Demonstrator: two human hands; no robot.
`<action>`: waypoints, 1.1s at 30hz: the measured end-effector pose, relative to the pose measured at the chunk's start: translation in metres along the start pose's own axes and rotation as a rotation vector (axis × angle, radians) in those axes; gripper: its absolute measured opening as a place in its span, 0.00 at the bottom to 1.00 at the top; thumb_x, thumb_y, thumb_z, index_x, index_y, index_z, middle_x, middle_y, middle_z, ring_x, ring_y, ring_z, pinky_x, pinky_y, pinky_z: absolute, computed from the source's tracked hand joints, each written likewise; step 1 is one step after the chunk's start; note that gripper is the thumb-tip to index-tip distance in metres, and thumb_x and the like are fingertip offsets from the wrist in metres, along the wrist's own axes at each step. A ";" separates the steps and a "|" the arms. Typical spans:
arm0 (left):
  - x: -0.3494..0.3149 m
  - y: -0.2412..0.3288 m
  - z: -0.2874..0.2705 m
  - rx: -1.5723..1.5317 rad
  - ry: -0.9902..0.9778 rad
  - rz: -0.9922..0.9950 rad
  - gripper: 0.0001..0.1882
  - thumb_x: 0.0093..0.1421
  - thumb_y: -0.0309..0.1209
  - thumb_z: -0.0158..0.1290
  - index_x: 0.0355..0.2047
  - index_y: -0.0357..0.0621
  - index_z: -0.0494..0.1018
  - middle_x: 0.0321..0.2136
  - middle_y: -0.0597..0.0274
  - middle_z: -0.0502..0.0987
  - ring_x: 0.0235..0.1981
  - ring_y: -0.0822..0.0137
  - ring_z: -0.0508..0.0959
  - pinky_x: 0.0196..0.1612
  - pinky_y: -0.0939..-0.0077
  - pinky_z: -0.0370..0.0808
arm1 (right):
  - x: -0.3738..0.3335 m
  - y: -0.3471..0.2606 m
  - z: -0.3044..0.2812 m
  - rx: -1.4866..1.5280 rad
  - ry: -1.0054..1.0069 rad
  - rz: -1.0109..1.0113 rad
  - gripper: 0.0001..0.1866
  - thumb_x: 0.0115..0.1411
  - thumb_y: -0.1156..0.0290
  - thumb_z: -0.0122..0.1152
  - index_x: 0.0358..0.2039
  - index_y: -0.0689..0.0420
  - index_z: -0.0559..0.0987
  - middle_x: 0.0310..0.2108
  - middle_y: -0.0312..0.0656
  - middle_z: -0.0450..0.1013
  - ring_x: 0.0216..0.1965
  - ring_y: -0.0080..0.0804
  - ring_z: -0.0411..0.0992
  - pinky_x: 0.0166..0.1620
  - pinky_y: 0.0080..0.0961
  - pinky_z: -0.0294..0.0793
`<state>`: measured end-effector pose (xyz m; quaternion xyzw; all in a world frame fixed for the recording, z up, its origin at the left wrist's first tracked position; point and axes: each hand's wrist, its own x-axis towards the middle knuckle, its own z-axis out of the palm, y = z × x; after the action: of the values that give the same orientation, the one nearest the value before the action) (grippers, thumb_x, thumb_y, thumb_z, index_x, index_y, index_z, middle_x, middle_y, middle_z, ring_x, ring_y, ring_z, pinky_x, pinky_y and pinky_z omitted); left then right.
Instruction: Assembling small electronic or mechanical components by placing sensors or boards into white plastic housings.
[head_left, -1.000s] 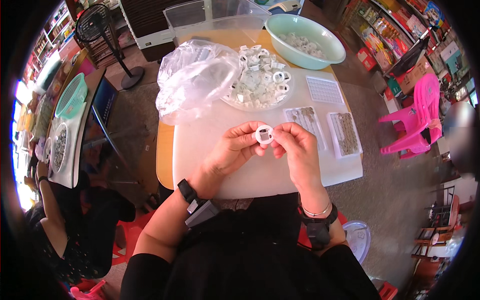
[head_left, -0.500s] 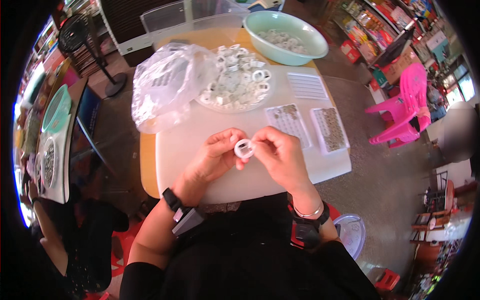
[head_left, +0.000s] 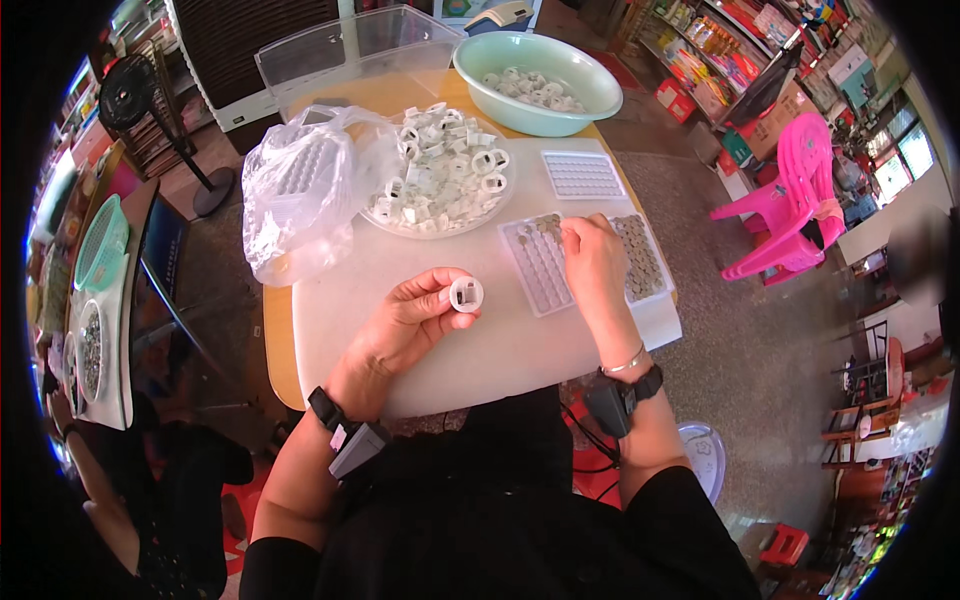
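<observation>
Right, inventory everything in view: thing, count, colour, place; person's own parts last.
Table: one, tan, centre
Round piece: one, white, left hand
Similar pieces: many, white, in round tray and basin
Basin: one, green, table's far right
Compartment trays: three, white, table's right
Discs: many, greyish, in compartment trays
Bag: one, clear, table's left
Bin: one, clear, table's far side
Fan: one, black, upper left
Basket: one, green, left
Chairs: stacked, count unclear, pink, right
Shelf goods: uncountable, mixed, upper right
Co-worker: one, dark clothing, left
Left hand: one, bare, above table
Right hand: one, bare, at compartment trays

1 black fan (head_left: 128, 92) left — stacked pink chairs (head_left: 806, 165) right.
</observation>
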<state>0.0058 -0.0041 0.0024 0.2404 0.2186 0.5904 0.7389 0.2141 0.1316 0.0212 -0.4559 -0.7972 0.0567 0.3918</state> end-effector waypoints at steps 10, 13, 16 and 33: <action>-0.003 0.003 0.002 -0.017 0.040 0.020 0.11 0.62 0.25 0.48 0.44 0.35 0.70 0.38 0.57 0.74 0.38 0.64 0.76 0.42 0.74 0.76 | -0.005 0.013 0.003 -0.248 -0.172 -0.178 0.02 0.51 0.75 0.58 0.26 0.58 0.78 0.27 0.43 0.71 0.32 0.42 0.71 0.36 0.37 0.71; -0.001 0.001 -0.001 -0.013 0.023 0.034 0.11 0.62 0.26 0.49 0.44 0.36 0.71 0.38 0.57 0.74 0.39 0.64 0.76 0.43 0.74 0.76 | -0.005 -0.003 -0.003 -0.042 -0.165 -0.069 0.03 0.51 0.75 0.60 0.27 0.59 0.78 0.27 0.43 0.72 0.31 0.41 0.72 0.33 0.34 0.71; 0.000 0.000 -0.002 -0.016 0.001 0.047 0.11 0.62 0.26 0.49 0.44 0.36 0.71 0.38 0.57 0.74 0.39 0.64 0.76 0.43 0.75 0.76 | -0.010 -0.053 -0.030 0.303 -0.216 0.066 0.04 0.50 0.77 0.61 0.28 0.60 0.78 0.27 0.42 0.72 0.29 0.38 0.72 0.31 0.30 0.71; -0.003 0.000 -0.002 0.035 -0.006 0.062 0.12 0.63 0.29 0.49 0.45 0.35 0.70 0.38 0.58 0.75 0.39 0.68 0.76 0.42 0.77 0.75 | -0.045 -0.098 -0.033 0.735 -0.290 0.225 0.06 0.54 0.82 0.58 0.33 0.61 0.78 0.25 0.40 0.74 0.28 0.25 0.74 0.30 0.19 0.72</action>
<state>0.0046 -0.0066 0.0010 0.2616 0.2189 0.6084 0.7166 0.1820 0.0313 0.0621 -0.3571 -0.7159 0.4439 0.4037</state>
